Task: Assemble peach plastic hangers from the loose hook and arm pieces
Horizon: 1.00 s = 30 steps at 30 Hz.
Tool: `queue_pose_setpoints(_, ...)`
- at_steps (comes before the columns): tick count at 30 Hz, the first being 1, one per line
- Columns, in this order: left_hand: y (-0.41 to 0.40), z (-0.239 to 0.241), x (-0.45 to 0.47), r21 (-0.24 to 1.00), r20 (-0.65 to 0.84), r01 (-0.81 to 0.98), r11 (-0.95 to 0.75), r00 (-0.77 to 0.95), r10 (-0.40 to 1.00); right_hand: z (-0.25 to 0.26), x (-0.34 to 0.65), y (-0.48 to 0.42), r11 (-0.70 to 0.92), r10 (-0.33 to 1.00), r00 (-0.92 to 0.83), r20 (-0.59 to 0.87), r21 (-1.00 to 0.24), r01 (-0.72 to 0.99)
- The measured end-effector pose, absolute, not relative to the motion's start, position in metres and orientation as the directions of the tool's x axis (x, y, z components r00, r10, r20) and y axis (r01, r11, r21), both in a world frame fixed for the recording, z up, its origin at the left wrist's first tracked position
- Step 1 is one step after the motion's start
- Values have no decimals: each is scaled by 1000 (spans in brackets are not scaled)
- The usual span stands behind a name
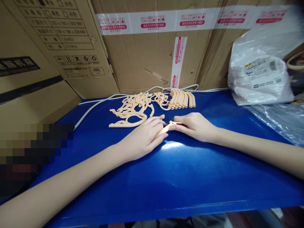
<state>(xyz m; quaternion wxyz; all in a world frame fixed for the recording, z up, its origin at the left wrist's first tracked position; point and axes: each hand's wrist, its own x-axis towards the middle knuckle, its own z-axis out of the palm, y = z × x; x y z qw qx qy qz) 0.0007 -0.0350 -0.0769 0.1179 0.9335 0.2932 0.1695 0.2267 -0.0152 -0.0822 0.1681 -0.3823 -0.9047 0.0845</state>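
Note:
My left hand and my right hand meet at the middle of a glossy blue table. Both pinch a small peach-coloured plastic piece between their fingertips, just above the surface. Right behind the left hand lies a loose heap of curved peach plastic parts. A neat row of stacked curved parts stands behind the right hand.
Big cardboard boxes with red-printed tape wall off the back and left. A white cable runs along the back edge. A white plastic bag with labels and clear plastic film fill the right side.

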Motion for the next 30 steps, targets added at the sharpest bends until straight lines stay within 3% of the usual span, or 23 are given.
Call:
queue_pose_setpoints(11, -34, -77, 1, 232, 234, 520, -822, 790, 566, -82, 226, -16, 675, 738, -646, 197, -220, 704)
queue_pose_setpoints(30, -35, -77, 0, 216, 232, 512, -831, 800, 553, -81, 226, -16, 678, 734, -658, 167, -217, 702)
